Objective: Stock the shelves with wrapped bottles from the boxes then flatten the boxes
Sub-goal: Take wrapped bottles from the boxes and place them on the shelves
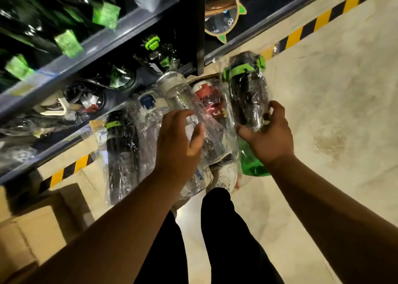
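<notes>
The black plastic-wrapped bottle with a green lid (247,94) is being gripped at its base by the right hand (269,137), fingers curling round it, lid pointing away, probably ready for the dark metal shelf (103,44) beyond. Beside that grip, the left hand (178,139) is clasping a clear wrapped bottle with a white cap (183,96) (loosely, fingers half spread).

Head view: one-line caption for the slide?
At the shelves, left hand holds a wrapped clear bottle and right hand grips a green-capped wrapped black bottle.
</notes>
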A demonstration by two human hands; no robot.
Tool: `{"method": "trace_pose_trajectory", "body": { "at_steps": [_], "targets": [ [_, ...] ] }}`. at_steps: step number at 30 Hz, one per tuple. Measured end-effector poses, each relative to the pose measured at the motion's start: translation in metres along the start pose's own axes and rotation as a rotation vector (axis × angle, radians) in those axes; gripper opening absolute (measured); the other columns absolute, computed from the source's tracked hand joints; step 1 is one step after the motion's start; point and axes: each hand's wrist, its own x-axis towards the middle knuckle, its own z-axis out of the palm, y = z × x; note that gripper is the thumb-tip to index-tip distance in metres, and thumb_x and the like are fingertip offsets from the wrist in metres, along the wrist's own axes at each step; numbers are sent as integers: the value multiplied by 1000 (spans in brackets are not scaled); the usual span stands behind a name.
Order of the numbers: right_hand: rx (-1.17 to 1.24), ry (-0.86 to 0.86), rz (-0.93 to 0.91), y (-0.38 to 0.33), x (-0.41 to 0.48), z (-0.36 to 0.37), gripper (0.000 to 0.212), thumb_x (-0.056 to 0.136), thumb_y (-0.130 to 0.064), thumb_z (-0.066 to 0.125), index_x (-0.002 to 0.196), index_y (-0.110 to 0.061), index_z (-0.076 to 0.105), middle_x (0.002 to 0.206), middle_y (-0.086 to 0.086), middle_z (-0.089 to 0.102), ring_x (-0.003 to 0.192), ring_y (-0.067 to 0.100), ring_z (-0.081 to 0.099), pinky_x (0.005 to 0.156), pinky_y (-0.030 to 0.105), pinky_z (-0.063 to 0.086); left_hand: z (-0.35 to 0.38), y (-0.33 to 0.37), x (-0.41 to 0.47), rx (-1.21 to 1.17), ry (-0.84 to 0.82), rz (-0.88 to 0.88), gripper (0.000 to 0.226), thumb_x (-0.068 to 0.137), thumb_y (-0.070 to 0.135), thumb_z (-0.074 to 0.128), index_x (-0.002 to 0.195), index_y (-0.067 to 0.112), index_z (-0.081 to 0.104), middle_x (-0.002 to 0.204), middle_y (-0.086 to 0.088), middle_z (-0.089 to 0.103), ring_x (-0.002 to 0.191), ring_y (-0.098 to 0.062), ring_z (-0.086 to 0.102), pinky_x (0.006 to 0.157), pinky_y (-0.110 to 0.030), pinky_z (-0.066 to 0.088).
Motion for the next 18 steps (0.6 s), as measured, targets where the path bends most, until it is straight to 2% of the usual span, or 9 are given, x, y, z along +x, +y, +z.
{"method": "trace_pose_trajectory", "body": {
  "at_steps": [2, 4, 7, 9, 11, 13, 15, 16, 18],
  "targets": [
    [98, -27, -14, -17, -22, 7, 90, 63, -50, 82, 138, -30, 34, 124, -5, 62, 105, 20, 62, 91, 43, 53, -12, 4, 2, -270, -20, -149, 46, 96, 44, 47, 124, 9, 55, 122, -18, 51, 95, -16, 54, 74, -20, 50],
    [144, -77, -29, -36, -44, 17, 93, 64, -50, 85, 140, -31, 35, 129, -5, 60, 113, 18, 58, 98, 42, 50, -27, 6, 2, -554, -2, -282, 43, 88, 53, 47, 112, 18, 55, 107, -10, 57, 84, -15, 53, 72, -20, 46],
    [179, -199, -58, -66, -79, 40, 95, 63, -56, 83, 142, -35, 33, 134, -3, 56, 120, 19, 54, 103, 44, 47, -53, -5, 1, -723, -28, -467, 52, 83, 70, 55, 115, 29, 51, 103, 11, 60, 96, -9, 58, 80, -28, 49],
    [231, -264, -129, -85, -101, 59, 91, 65, -60, 77, 142, -34, 36, 135, -4, 56, 123, 17, 53, 104, 42, 46, -72, -19, 0, -727, -87, -496, 63, 79, 73, 61, 123, 29, 56, 117, 18, 62, 111, -8, 59, 92, -31, 47],
    [282, -314, -176, -99, -119, 77, 77, 74, -58, 70, 140, -30, 43, 131, -11, 56, 121, 4, 52, 103, 27, 44, -89, -32, -3, -820, -99, -554, 81, 69, 68, 74, 132, 19, 61, 128, 0, 67, 117, -22, 64, 100, -45, 49],
    [380, -375, -143, -109, -130, 90, 39, 89, -43, 62, 127, -33, 53, 112, -20, 58, 101, -13, 53, 90, 15, 43, -106, -43, -9, -865, -17, -618, 72, 66, 52, 79, 128, 17, 65, 121, -7, 72, 109, -27, 69, 94, -46, 53],
    [406, -350, -70, -110, -134, 103, 18, 98, -35, 57, 116, -36, 58, 105, -18, 61, 96, -10, 56, 88, 24, 47, -117, -60, -15, -823, 37, -589, 52, 72, 37, 79, 120, 20, 68, 106, -4, 76, 103, -28, 71, 88, -44, 56],
    [319, -286, -53, -107, -131, 108, 22, 97, -38, 57, 118, -36, 57, 113, -12, 61, 106, -2, 55, 94, 32, 48, -121, -69, -19, -786, 54, -570, 48, 75, 32, 82, 119, 18, 68, 98, -3, 77, 99, -30, 70, 82, -43, 58],
    [-3, -188, -47, -101, -119, 117, 50, 92, -47, 61, 136, -31, 45, 136, 1, 50, 126, 21, 45, 105, 44, 41, -128, -83, -27, -739, 96, -559, 56, 74, 30, 81, 124, 12, 65, 91, 2, 76, 92, -23, 71, 67, -33, 58]
  ]
}}
